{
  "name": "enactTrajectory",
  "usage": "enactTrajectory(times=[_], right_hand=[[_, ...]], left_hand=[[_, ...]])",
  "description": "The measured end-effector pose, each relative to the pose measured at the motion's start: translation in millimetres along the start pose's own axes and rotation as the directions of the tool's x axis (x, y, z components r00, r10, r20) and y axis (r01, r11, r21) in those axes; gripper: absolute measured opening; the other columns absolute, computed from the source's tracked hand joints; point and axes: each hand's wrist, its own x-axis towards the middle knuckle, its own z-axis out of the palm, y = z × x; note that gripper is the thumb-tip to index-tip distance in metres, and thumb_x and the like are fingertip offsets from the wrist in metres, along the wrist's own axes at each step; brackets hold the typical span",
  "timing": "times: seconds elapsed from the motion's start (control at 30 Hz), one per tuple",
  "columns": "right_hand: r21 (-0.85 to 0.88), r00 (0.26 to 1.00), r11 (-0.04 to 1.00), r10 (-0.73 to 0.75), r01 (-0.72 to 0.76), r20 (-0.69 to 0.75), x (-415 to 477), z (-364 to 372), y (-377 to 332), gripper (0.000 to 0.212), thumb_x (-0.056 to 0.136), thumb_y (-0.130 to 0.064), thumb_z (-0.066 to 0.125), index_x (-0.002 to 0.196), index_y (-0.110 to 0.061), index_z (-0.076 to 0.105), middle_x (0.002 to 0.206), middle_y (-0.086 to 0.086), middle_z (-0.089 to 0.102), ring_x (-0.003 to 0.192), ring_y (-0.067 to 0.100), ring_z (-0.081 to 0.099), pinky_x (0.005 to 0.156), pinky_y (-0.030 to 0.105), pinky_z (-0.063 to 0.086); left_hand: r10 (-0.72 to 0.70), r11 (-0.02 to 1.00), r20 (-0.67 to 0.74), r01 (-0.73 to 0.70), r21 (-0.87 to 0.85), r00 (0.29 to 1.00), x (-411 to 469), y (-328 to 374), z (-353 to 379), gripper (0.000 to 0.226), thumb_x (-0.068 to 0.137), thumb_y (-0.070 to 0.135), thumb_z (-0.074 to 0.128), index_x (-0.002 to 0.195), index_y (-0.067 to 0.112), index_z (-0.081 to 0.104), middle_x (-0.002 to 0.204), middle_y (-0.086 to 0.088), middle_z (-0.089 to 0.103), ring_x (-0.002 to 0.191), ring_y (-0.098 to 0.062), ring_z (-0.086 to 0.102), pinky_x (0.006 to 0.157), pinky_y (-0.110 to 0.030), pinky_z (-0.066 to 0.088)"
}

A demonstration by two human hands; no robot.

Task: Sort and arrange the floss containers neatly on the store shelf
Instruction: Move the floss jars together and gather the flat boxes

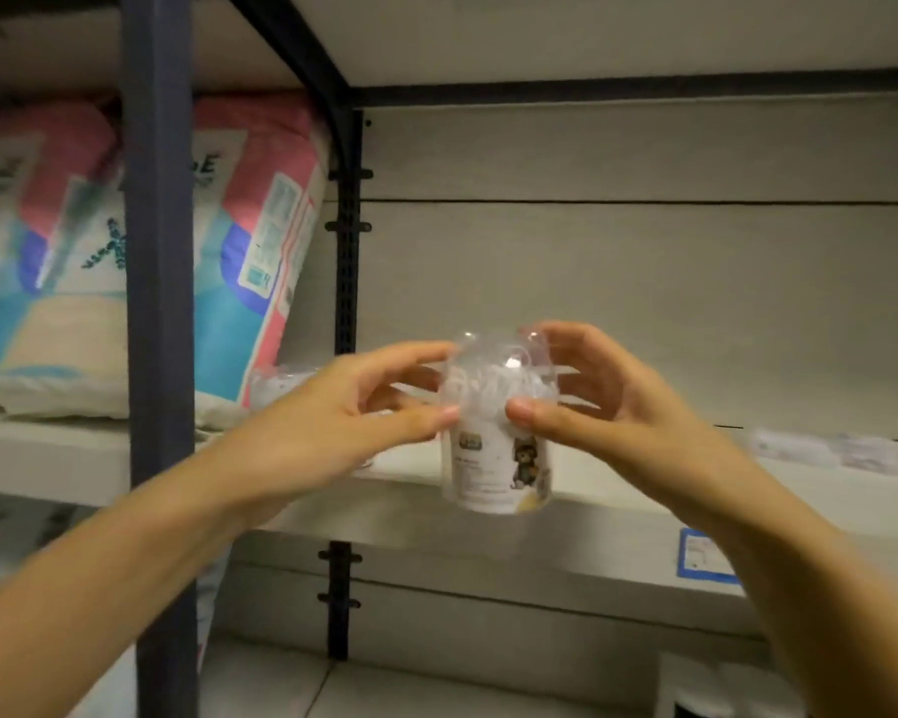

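Clear floss container (499, 432) held before the shelf (618, 497)
Left hand (353, 412) and right hand (602, 401) pinch its sides; it looks light, slick and thin-walled, so grip gently mid-body.

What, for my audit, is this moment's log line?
left hand, right hand: grip floss container | container: upright, at shelf edge, unplaced

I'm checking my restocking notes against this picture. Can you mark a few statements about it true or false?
1. The left hand and right hand both grip the floss container. True.
2. The shelf-edge tag is red. False: it is blue.
3. The pink and blue packs stand right of the container. False: they stand left, beyond the dark upright.
4. The container's lower part bears a printed label. True.
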Motion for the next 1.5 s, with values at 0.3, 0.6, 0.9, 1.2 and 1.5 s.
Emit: enactTrajectory(times=[0.3,0.6,0.9,1.2,1.5], right_hand=[[-0.180,0.998,0.982,0.050,-0.055,-0.030,81.7,17.7,-6.0,0.060,0.072,-0.031,0.073,0.124,-0.020,0.045,0.111,-0.002,0.060,0.098,0.009,0.063,0.081,0.020,0.055],[-0.596,0.993,0.801,0.112,-0.066,0.041,93.9,32.0,21.1,0.065,0.074,-0.040,0.071,0.128,-0.017,0.043,0.122,-0.002,0.056,0.111,0.012,0.052,0.096,0.028,0.040],[-0.853,0.980,0.519,0.189,-0.042,0.066,105.1,31.9,35.5,0.062,0.076,-0.055,0.062,0.125,-0.022,0.043,0.127,-0.008,0.054,0.119,0.016,0.045,0.096,0.031,0.021],[-0.946,0.975,0.317,0.220,-0.065,0.007,123.8,38.6,40.1,0.068,0.076,-0.059,0.060,0.131,-0.024,0.044,0.137,0.000,0.046,0.131,0.023,0.033,0.107,0.040,0.019],[-0.921,0.994,0.381,0.100,-0.080,-0.045,102.9,35.4,31.1,0.065,0.086,-0.055,0.049,0.141,-0.024,0.034,0.147,0.000,0.036,0.138,0.022,0.026,0.115,0.045,0.008]], left_hand=[[0.035,0.969,0.105,-0.060,0.241,0.994,73.3,-16.5,-65.8,0.048,0.080,0.023,0.066,0.126,0.023,0.051,0.114,-0.001,0.065,0.097,-0.003,0.061,0.077,-0.007,0.046],[-0.025,0.845,0.182,-0.077,0.529,0.983,91.6,-48.6,-63.1,0.052,0.077,0.036,0.069,0.123,0.020,0.051,0.113,0.004,0.060,0.109,-0.013,0.056,0.087,-0.023,0.040],[-0.013,0.675,0.213,-0.149,0.723,0.977,108.6,-63.8,-48.8,0.051,0.081,0.049,0.059,0.124,0.022,0.051,0.119,0.008,0.059,0.115,-0.011,0.048,0.108,-0.031,0.017],[-0.083,0.547,0.243,-0.159,0.822,0.966,136.2,-65.2,-43.8,0.049,0.081,0.050,0.059,0.118,0.019,0.056,0.116,0.006,0.061,0.117,-0.014,0.051,0.114,-0.043,0.008],[-0.084,0.336,0.104,-0.070,0.939,0.991,128.8,-49.1,-30.3,0.062,0.086,0.055,0.046,0.139,0.023,0.035,0.144,0.003,0.041,0.136,-0.016,0.032,0.116,-0.043,-0.001]])
